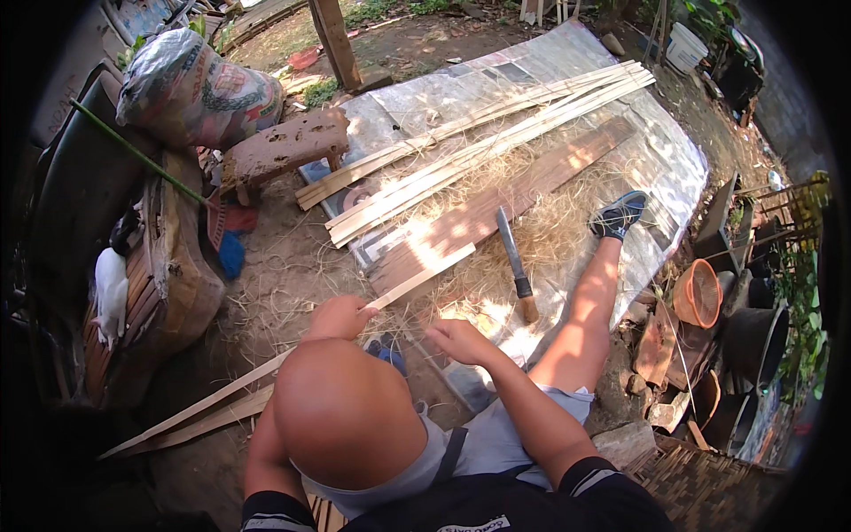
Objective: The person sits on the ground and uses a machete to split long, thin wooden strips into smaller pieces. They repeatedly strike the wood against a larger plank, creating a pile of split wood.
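My left hand (339, 316) is closed on a long thin bamboo strip (424, 277), beside my bent left knee. The strip's far end lies over a brown wooden plank (567, 170), and its other end runs back to the lower left. To the right, my right hand (461, 341) hangs apart from the strip with its fingers curled; whatever they may hold is hidden. Beyond it a large knife (509, 246) with a dark blade and wooden handle lies on curly bamboo shavings (558, 226). Several pale bamboo slats (487, 146) lie in bundles past the plank.
A printed tarp (678, 168) covers the ground under the slats. A low wooden bench (284, 146), a stuffed sack (191, 89) and a white cat (110, 293) are at the left. An orange basket (697, 294) stands among clutter at the right. My right leg stretches over the tarp.
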The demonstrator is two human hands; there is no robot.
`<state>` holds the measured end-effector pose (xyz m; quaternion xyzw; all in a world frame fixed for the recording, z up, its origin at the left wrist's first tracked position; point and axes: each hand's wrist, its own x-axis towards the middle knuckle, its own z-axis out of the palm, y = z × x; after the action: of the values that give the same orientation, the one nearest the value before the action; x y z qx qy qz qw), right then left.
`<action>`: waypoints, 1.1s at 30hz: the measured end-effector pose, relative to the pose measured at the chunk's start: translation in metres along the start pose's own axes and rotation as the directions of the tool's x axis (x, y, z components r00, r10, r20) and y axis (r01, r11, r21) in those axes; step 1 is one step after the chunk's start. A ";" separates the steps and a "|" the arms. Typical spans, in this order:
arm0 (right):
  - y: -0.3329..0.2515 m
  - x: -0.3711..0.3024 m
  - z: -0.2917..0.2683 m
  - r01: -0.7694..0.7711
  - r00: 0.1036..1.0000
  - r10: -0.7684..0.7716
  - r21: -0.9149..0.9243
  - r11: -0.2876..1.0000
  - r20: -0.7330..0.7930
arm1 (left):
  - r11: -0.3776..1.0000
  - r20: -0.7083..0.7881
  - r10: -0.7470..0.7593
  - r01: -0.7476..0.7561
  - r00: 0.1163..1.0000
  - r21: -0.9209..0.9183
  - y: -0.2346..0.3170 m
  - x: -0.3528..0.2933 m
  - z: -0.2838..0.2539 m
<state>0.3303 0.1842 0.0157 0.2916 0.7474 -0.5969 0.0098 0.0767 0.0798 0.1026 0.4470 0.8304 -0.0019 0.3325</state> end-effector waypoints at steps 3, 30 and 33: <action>0.000 -0.003 -0.010 -0.042 0.999 0.042 0.022 0.999 -0.030 | 0.997 -0.058 -0.066 0.063 0.996 -0.055 -0.030 -0.001 0.005; 0.059 -0.034 -0.150 -0.356 0.835 0.143 -0.323 0.877 -0.531 | 0.989 -0.184 -0.093 0.112 0.979 0.099 -0.245 -0.001 -0.070; 0.090 -0.026 -0.154 -0.472 0.791 0.229 -0.329 0.818 -0.567 | 0.933 -0.181 0.058 0.011 0.982 0.359 -0.174 0.041 -0.150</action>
<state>0.4432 0.3218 -0.0110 0.5634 0.7716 -0.2951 -0.0035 -0.1507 0.0504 0.1454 0.5083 0.8383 -0.1072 0.1653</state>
